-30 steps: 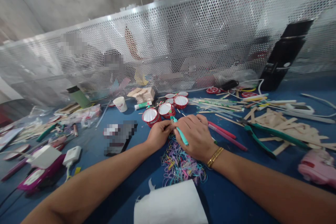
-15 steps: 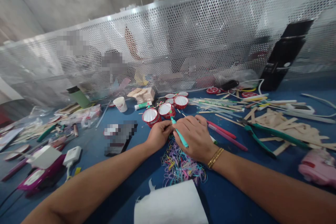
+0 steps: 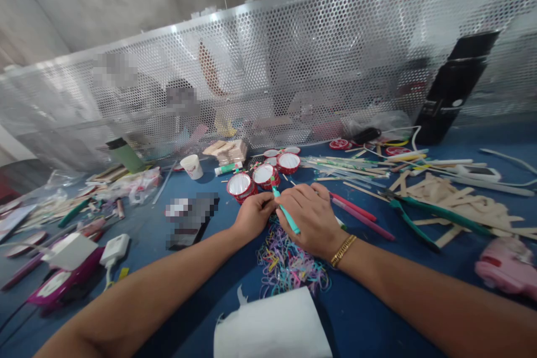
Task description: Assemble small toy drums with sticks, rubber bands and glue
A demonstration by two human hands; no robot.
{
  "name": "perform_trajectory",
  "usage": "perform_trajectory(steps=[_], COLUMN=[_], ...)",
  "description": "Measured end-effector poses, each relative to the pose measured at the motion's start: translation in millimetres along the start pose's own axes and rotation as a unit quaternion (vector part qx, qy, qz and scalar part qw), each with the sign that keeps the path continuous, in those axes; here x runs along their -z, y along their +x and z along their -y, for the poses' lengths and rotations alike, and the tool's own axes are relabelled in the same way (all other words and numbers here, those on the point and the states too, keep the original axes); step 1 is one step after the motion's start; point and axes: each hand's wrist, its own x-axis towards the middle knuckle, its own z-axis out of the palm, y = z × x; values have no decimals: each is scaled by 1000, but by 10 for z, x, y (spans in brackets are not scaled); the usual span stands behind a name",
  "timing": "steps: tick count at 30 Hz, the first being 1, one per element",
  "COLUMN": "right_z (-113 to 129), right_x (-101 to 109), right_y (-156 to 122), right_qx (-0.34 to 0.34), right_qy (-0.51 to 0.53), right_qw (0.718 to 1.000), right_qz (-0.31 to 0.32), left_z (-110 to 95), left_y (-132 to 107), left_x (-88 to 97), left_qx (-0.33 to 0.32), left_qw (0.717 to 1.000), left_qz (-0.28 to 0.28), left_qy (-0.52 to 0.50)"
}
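Note:
My right hand (image 3: 309, 218) is closed around a slim turquoise pen-like tool (image 3: 289, 220), tilted with its upper end toward the red-rimmed pieces. Against it, my left hand (image 3: 253, 217) is closed in a pinch, and whatever lies between its fingertips is hidden. Just beyond the hands stand several small drum-like pieces with red rims and pale tops, one at the left (image 3: 240, 184), one in the middle (image 3: 264, 173) and one at the right (image 3: 288, 162). Below the hands spreads a heap of thin, colourful rubber bands (image 3: 291, 265).
A white paper roll (image 3: 272, 327) lies closest to me. To the right are pink pens (image 3: 363, 219), green-handled pliers (image 3: 409, 224) and wooden sticks (image 3: 457, 201). On the left are a dark phone-like object (image 3: 195, 221), a paper cup (image 3: 192, 167) and a purple glue gun (image 3: 62, 279).

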Motion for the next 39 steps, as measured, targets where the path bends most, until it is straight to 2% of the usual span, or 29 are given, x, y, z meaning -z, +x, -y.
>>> perform_trajectory(steps=[4,11,18,24,30,39], right_z=[-1,4,2,5,-3,2], right_x=[10,10,14,9,8,6], right_y=[8,4,13,4,8,4], right_qx=[-15,8,-16,5,-17,-10], right_qy=[-14,-6,-18,-4,-17,-14], right_qw=[1000,1000,1000,1000,1000,1000], right_qz=[-4,5,-6,5,-2,-2], left_z=[-15,29,-10,8,-18,-17], left_y=[0,0,4,-4,-4,1], left_x=[1,1,1,2,-3,1], left_qx=[8,1,6,1,8,2], left_qw=[1000,1000,1000,1000,1000,1000], left_qz=[7,-1,8,1,8,5], left_qy=[-18,0,-27,-6,-28,-27])
